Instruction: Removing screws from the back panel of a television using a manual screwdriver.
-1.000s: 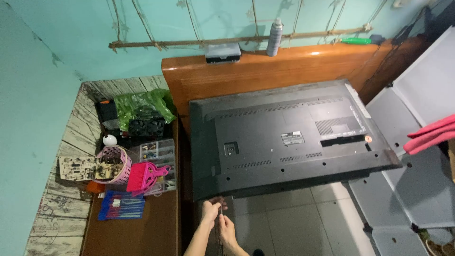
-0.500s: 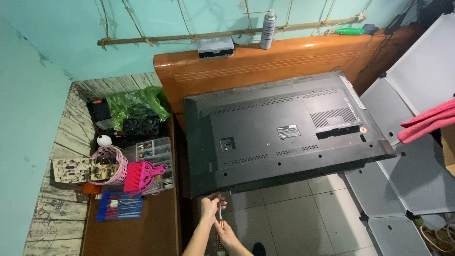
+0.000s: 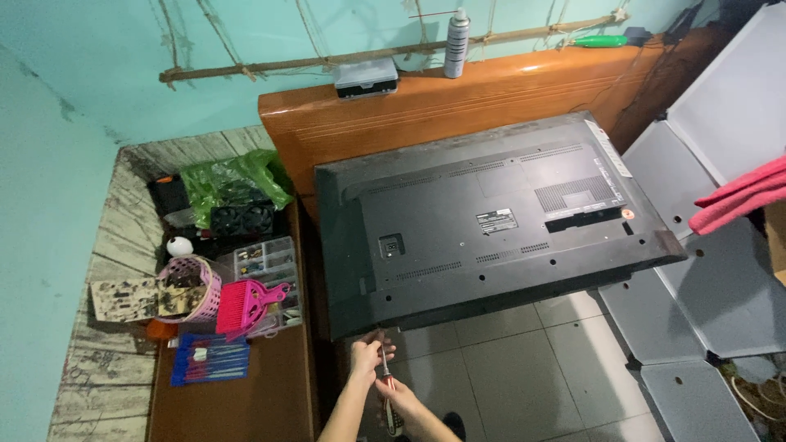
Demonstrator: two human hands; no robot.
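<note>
Little has shifted: both hands stay at the near-left corner of the face-down television (image 3: 491, 225). Left hand (image 3: 366, 357) fingers curl around the screwdriver (image 3: 385, 372) shaft, right hand (image 3: 403, 397) fingers clamp its handle; the tip is hard to make out.

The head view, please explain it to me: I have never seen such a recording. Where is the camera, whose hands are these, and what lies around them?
The camera sits on a person's head and looks down, so the two bare arms at the bottom are that person's own. A large flat television lies face down, its dark back cover up, resting against a wooden bench. The left hand is at the television's lower edge. The right hand holds a screwdriver whose tip points up to that edge. To the left, on a brown table, lie a pink brush, a pink basket, a clear parts box and a blue tool set. A spray can stands on the bench.
</note>
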